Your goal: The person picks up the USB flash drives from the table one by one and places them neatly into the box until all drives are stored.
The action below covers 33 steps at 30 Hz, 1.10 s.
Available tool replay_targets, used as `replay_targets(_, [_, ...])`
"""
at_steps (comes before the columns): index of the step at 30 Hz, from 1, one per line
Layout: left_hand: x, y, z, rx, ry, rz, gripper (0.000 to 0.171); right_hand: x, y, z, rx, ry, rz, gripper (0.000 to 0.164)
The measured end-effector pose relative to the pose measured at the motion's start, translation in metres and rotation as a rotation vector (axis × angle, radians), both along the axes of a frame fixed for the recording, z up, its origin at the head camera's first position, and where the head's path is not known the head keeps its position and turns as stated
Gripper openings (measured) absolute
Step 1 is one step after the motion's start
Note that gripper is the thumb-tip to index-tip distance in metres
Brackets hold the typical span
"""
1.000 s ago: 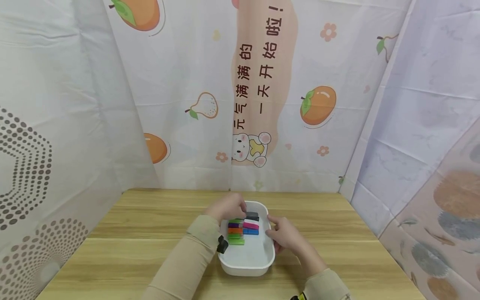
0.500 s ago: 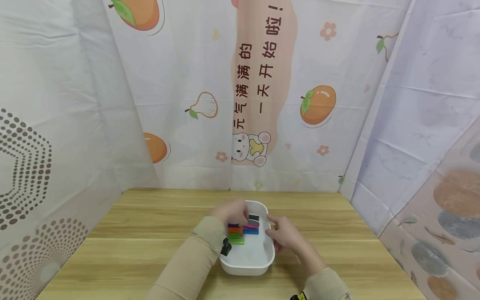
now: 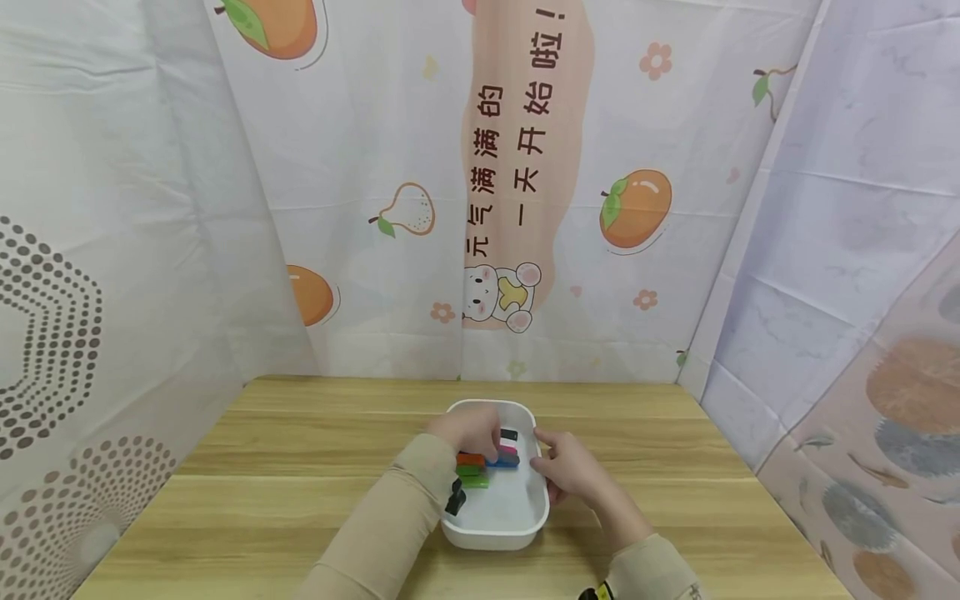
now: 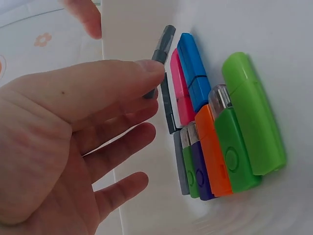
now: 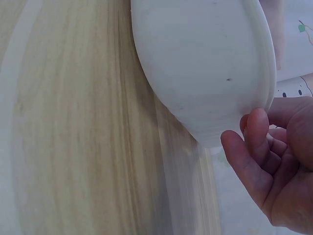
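Observation:
My left hand (image 3: 472, 429) is inside the white plastic tray (image 3: 498, 521). Its thumb and forefinger pinch a dark grey USB flash drive (image 4: 165, 45), while the other fingers are spread loosely. Below and beside it lie capped flash drives in two rows: blue (image 4: 194, 73), pink (image 4: 182, 90) and black (image 4: 168, 105) in one; lime green (image 4: 254, 115), green (image 4: 234, 149), orange (image 4: 212, 152), purple (image 4: 200, 171) and others in the second. At the tray's right rim, my right hand (image 3: 570, 468) grips the edge between thumb and fingers.
The tray stands on a wood-grain table (image 3: 315, 467). Behind it hangs a white curtain (image 3: 375, 292) printed with fruit and lettering, and more cloth hangs at both sides. Dark wrist gear (image 3: 455, 497) sits at the left cuff, just over the tray's left rim.
My left hand has carried the grey flash drive from beside the black one at the tray's far end toward me, over the pink and then the blue. The right hand stays put.

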<state>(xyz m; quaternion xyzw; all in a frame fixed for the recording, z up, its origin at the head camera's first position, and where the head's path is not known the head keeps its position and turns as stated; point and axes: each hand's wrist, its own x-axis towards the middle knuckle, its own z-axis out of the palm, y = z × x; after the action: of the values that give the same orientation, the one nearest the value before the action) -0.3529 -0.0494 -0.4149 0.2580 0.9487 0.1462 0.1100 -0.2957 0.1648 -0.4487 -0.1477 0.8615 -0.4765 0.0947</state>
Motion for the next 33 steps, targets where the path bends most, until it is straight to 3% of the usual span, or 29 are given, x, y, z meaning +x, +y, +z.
replay_targets(5, [0.002, 0.001, -0.002, -0.020, 0.013, -0.002, 0.014, 0.000, 0.000, 0.001, 0.002, -0.003, -0.005, 0.062])
replay_targets(14, [0.007, 0.004, -0.007, -0.015, -0.078, 0.058, 0.019, 0.001, -0.002, 0.003, 0.013, -0.027, -0.017, 0.062])
replay_targets(22, [0.007, 0.008, -0.012, -0.097, 0.000, 0.030, 0.025, 0.001, -0.002, 0.001, 0.005, -0.032, -0.018, 0.063])
replay_targets(33, [0.006, 0.006, -0.011, -0.153, 0.029, 0.055, 0.027, 0.001, -0.002, 0.001, 0.002, -0.025, -0.021, 0.063])
